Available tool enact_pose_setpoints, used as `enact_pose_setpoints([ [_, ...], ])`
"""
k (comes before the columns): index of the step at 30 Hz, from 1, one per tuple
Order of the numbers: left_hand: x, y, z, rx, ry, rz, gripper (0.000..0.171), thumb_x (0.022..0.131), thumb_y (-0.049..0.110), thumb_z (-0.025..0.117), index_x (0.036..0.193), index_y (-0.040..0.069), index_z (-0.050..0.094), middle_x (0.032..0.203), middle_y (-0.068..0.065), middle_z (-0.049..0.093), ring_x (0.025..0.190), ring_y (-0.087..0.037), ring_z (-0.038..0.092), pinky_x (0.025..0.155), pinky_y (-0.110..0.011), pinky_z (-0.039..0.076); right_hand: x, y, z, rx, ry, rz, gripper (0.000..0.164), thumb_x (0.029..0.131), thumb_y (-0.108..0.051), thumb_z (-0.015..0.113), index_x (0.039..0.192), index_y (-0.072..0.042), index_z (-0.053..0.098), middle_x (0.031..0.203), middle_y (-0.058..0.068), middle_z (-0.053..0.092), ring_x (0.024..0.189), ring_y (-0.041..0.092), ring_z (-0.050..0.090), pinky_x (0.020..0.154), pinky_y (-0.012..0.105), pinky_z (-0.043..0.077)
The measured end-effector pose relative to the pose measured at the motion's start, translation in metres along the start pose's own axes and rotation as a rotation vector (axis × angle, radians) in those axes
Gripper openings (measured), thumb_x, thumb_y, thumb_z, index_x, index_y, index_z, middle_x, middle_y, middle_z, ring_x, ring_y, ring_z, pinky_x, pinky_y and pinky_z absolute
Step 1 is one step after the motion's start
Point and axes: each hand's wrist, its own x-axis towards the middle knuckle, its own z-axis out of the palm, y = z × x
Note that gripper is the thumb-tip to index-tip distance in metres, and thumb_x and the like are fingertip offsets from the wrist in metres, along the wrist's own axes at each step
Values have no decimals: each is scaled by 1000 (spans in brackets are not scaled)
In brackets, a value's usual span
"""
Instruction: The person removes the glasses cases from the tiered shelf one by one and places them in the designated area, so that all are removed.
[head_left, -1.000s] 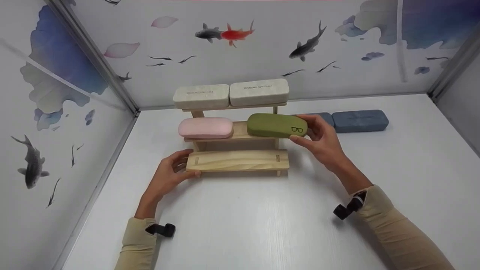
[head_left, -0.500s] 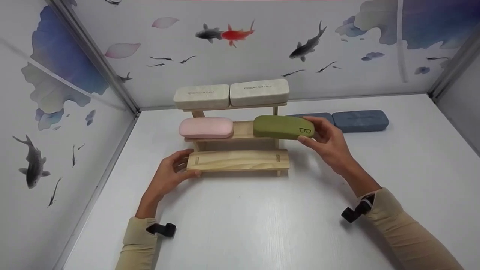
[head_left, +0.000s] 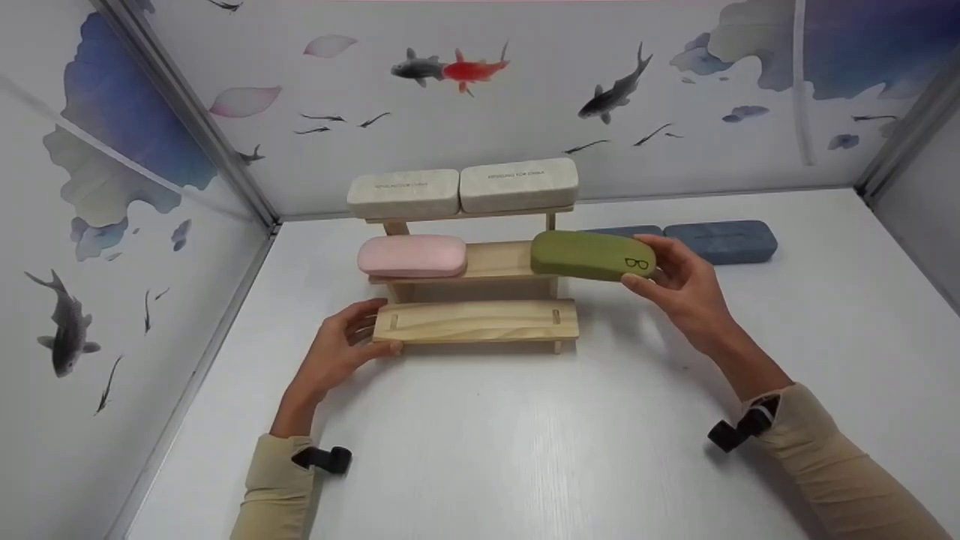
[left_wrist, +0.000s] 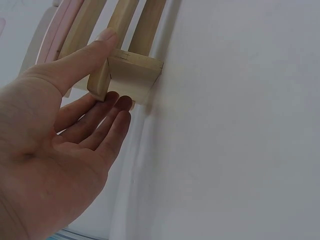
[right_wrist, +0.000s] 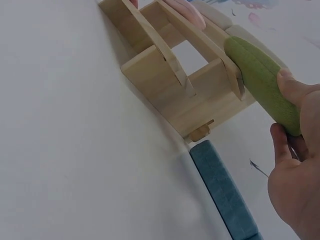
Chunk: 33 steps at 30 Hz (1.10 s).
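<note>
My right hand [head_left: 694, 296] grips the right end of a green glasses case [head_left: 589, 253], thumb in front and fingers behind. The case's left part overlaps the right end of the middle tier, its right part sticking out past it; a small glasses drawing marks it. My left hand [head_left: 341, 345] holds the left end of the lowest step of a three-tier wooden stand [head_left: 480, 322]. In the left wrist view, the thumb [left_wrist: 106, 37] lies on the step's edge and the fingers reach below. A pink glasses case [head_left: 412, 255] sits on the middle tier's left side.
Two off-white cases [head_left: 403, 193] lie side by side on the top tier. Two blue cases [head_left: 721, 241] lie end to end on the white table [head_left: 487, 450], behind my right hand. Printed wall panels [head_left: 525, 105] stand at the back and left.
My right hand has drawn the green glasses case rightward along the middle tier, away from the pink case. The left hand and the stand have stayed in place.
</note>
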Motion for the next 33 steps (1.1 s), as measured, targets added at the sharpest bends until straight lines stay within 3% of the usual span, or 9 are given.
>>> enact_pose_setpoints([
  [14,-1,0,0,1,4,-7,87,83,31,97,157,13,55,153,-10,63,142,-28,62,119,-37,54,-4,3,-25,36,36,-3,63,97,-5,81,154,-2,54,141,10,61,126,16,63,102,16,59],
  [33,-1,2,0,-1,1,-12,85,85,32,96,157,13,55,154,-11,62,142,-29,62,119,-40,54,-5,5,-41,32,74,25,63,99,-8,80,156,-5,54,153,9,55,137,16,58,107,14,55],
])
